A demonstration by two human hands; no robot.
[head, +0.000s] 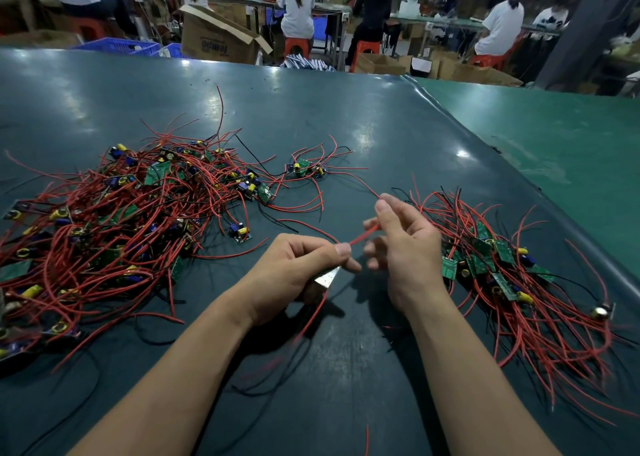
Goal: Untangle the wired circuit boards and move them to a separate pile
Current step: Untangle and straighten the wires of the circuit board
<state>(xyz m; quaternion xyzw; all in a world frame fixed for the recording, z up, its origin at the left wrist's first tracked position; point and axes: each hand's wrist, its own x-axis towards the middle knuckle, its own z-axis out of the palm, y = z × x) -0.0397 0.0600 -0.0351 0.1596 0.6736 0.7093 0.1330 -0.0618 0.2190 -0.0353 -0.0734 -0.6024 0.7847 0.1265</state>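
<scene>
My left hand [294, 265] pinches one board [327, 279] at centre so its wires hang free. My right hand [403, 244] pinches its red wire [363, 236], drawing it straight. Tangle [114, 220] at nine o'clock; sorted pile [512, 275] at three.

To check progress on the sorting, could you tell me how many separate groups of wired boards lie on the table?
3: the big tangled pile at left, a small cluster beyond the hands, and the sorted pile at right. One more board is held.

A big tangled pile of red-wired green boards [114, 220] lies left, a smaller sorted pile [512, 275] right.
</scene>
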